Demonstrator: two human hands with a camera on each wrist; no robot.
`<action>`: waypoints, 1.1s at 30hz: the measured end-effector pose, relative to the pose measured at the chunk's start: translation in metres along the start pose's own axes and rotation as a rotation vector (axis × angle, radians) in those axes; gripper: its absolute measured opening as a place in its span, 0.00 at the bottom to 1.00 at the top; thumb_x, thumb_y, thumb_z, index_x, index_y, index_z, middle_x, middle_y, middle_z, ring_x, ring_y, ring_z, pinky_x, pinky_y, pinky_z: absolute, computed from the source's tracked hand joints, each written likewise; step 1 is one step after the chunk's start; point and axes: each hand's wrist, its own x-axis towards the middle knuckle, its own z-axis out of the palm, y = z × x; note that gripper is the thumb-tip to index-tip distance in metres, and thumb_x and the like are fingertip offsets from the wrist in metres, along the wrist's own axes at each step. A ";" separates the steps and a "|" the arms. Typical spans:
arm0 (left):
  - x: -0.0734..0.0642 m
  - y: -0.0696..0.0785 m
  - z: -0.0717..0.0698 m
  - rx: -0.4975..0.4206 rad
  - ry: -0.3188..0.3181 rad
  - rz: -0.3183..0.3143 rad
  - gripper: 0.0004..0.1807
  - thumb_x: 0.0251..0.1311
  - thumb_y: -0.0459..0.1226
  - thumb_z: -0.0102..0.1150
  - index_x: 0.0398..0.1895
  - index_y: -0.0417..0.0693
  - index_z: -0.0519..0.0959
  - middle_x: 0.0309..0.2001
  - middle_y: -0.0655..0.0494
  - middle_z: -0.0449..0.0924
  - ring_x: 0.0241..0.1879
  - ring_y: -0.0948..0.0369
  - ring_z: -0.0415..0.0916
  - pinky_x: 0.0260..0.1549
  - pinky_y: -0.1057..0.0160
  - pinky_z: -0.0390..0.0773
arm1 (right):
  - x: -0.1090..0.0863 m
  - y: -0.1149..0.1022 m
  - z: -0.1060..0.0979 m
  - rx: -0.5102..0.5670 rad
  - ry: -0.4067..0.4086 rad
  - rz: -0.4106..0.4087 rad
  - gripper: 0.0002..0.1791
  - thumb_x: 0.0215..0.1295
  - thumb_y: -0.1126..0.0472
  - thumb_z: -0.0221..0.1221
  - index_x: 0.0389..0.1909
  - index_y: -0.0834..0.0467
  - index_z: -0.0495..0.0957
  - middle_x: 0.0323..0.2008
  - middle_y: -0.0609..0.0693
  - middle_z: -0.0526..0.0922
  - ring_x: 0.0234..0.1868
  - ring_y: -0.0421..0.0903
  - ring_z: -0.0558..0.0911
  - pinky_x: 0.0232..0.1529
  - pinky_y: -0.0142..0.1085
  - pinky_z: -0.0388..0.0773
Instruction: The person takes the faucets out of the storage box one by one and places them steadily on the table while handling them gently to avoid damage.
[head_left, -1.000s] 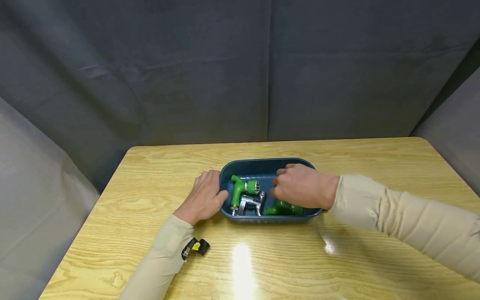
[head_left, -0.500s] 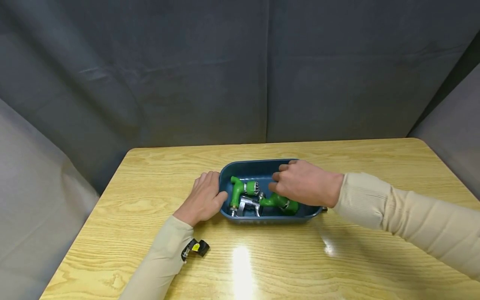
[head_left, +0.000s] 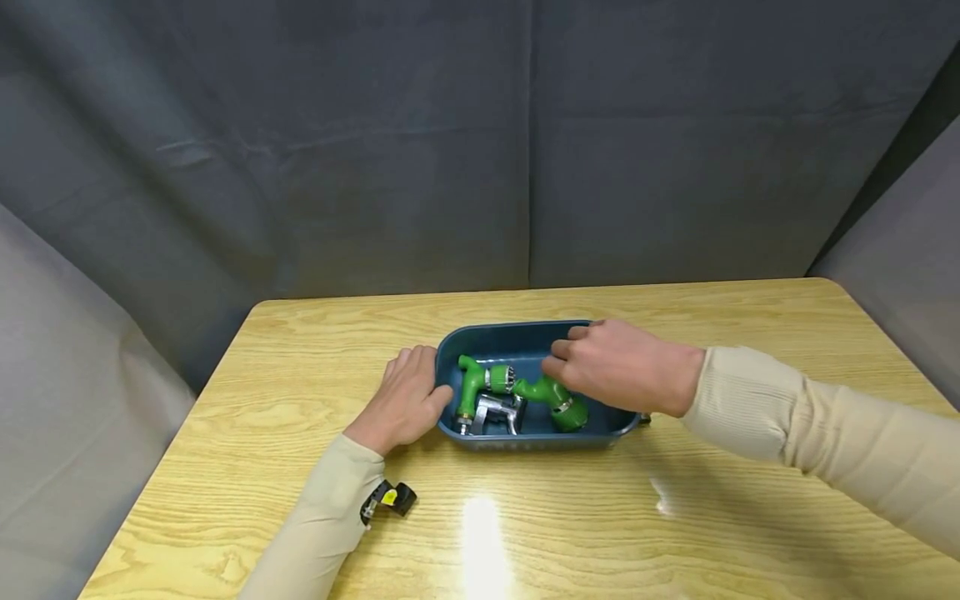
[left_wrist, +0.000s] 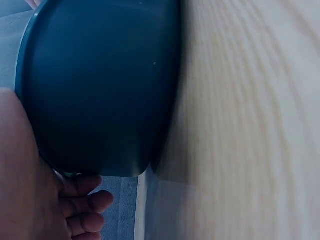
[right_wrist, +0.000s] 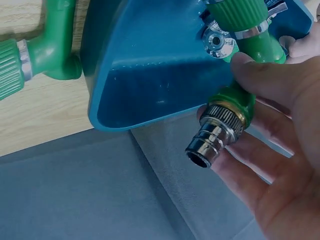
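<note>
In the head view, a dark blue plastic bin (head_left: 517,442) stands on the table. My left hand (head_left: 405,400) grips its left end, thumb at the rim; in the left wrist view my left hand's fingers (left_wrist: 85,207) curl by the bin's wall (left_wrist: 110,90). My right hand (head_left: 622,362) holds a green tap (head_left: 566,408) over the bin's right half. The right wrist view shows this held tap (right_wrist: 240,102) between thumb and fingers, its chrome hose connector bare. Another green tap (head_left: 471,387) and a chrome tap (head_left: 495,408) lie in the bin's left half.
The right wrist view shows a further green tap (right_wrist: 47,50) on the table just outside the bin; my right arm mostly hides that spot in the head view. The table (head_left: 300,350) is wood-grained. A grey curtain (head_left: 375,167) hangs behind it.
My right hand has turned the green tap inside the bin: its spout has swung up and left, and its knob has come round toward me. My left hand has stayed on the bin.
</note>
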 end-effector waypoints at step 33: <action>-0.007 -0.008 -0.005 0.000 0.009 0.004 0.19 0.66 0.40 0.45 0.56 0.39 0.71 0.42 0.51 0.68 0.44 0.53 0.59 0.48 0.55 0.58 | -0.023 0.003 0.008 0.116 0.183 0.187 0.14 0.59 0.68 0.68 0.46 0.60 0.80 0.33 0.51 0.84 0.30 0.47 0.86 0.22 0.37 0.80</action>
